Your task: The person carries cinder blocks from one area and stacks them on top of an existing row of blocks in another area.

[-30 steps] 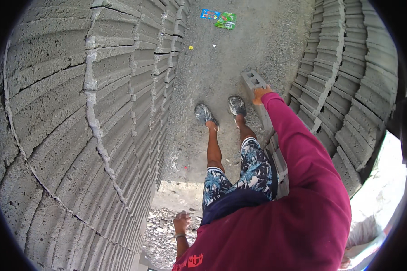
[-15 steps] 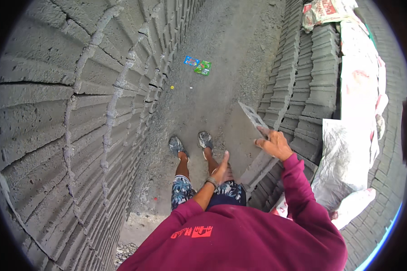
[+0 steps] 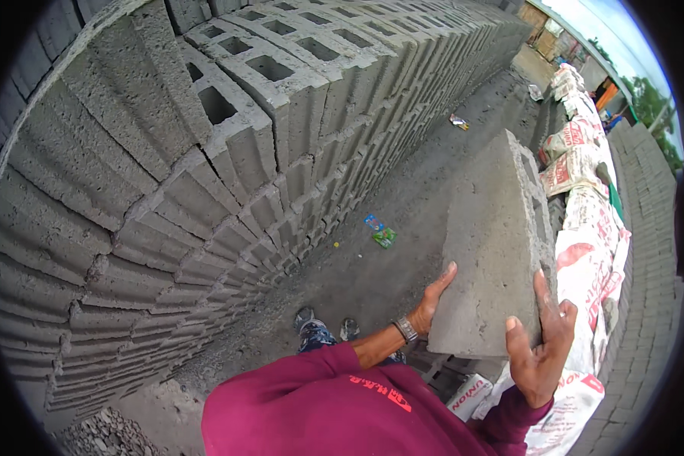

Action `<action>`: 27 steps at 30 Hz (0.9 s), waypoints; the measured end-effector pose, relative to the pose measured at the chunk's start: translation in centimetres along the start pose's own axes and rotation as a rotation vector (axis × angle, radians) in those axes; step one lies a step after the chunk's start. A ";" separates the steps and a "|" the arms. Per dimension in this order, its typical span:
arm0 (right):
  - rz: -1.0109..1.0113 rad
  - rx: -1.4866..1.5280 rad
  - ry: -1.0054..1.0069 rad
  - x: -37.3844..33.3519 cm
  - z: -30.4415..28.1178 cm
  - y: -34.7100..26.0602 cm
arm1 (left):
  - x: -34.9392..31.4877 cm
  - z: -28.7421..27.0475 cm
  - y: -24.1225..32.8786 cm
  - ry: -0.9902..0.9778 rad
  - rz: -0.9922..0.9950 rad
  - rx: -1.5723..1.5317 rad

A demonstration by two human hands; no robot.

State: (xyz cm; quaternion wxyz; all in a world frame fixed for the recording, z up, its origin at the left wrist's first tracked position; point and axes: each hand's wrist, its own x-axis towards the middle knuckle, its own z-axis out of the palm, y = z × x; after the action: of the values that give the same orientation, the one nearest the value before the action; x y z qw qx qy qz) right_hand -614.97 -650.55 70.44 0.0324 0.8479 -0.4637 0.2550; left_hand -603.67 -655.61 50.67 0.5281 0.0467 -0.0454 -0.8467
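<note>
A grey hollow concrete block (image 3: 479, 251) is held up between my two hands, tilted, its long solid face toward the left and its row of openings along the right side. My left hand (image 3: 432, 300) supports the block's lower left edge; the thumb shows, while the other fingers are hidden behind it. On the right side, near the lower end, my right hand (image 3: 543, 346) grips the block with its thumb against the solid face and its fingers by the openings.
A tall wall of stacked hollow blocks (image 3: 296, 129) rises on the left. White and red sacks (image 3: 585, 228) lie along the row at the right. Small coloured wrappers (image 3: 384, 237) litter the dusty ground ahead of my feet, and gravel (image 3: 110, 435) shows at the lower left.
The block has come up from low by the right-hand row to chest height. My left hand, earlier free near my leg, now holds it too. The view has tilted upward.
</note>
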 end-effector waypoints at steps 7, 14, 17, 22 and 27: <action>-0.267 0.078 0.196 1.4 -4.4 -3.7 | -3.3 6.0 6.2 -0.027 0.557 0.382; -0.588 0.282 0.205 9.5 -4.3 -7.3 | -6.9 8.4 14.5 0.031 1.047 0.515; -0.764 0.366 0.258 13.8 -3.8 -10.1 | -8.8 11.3 17.0 0.055 1.174 0.393; -1.024 0.355 0.260 20.0 -3.0 -13.5 | -10.1 12.5 19.5 0.006 1.298 0.384; -1.040 0.383 0.269 20.9 -2.2 -15.4 | -11.3 13.3 19.7 -0.045 1.289 0.317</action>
State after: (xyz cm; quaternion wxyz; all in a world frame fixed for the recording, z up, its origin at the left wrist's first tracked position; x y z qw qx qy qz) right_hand -594.32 -657.25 84.82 0.0581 0.9154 0.0775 0.3907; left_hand -582.92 -653.73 66.67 0.9146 0.0696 -0.1991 -0.3449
